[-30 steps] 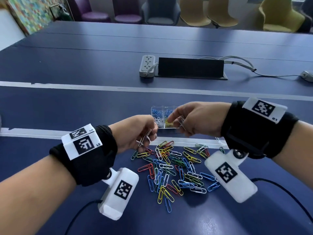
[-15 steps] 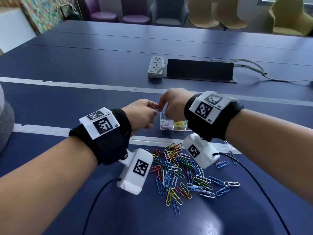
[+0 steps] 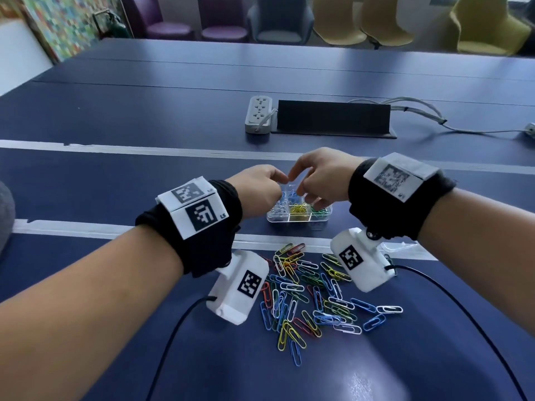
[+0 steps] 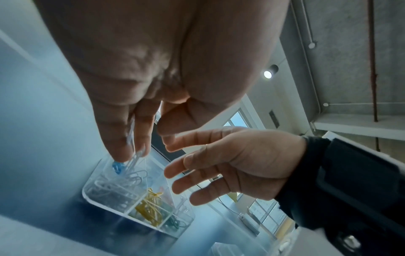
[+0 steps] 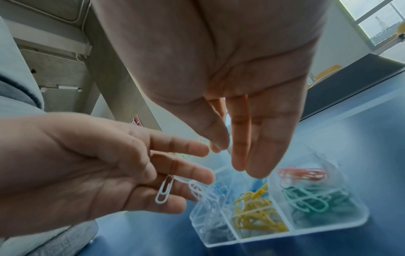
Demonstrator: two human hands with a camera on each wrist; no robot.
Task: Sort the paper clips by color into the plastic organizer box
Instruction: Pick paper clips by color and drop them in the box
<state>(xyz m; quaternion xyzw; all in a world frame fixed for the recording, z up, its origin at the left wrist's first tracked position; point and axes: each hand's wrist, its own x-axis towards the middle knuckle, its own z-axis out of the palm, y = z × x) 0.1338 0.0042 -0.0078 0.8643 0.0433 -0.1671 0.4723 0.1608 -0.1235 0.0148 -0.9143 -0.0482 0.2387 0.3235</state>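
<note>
Office meeting room. Long dark-blue conference table (image 3: pixel 144 111), power strip (image 3: pixel 258 113) and black cable box (image 3: pixel 333 118) at far centre. Row of upholstered chairs (image 3: pixel 335 18) along far edge, purple, grey, yellow. Bare concrete ceiling with spotlight (image 4: pixel 270 71); windows (image 5: pixel 381 20) at right.

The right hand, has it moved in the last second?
Yes. The right hand has gone from the near edge of the organizer box to above its far compartments, away from the person.

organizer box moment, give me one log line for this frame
step: dropping clips | left hand: holds white paper clips over organizer box | right hand: open, empty | pile: unsorted on table
</note>
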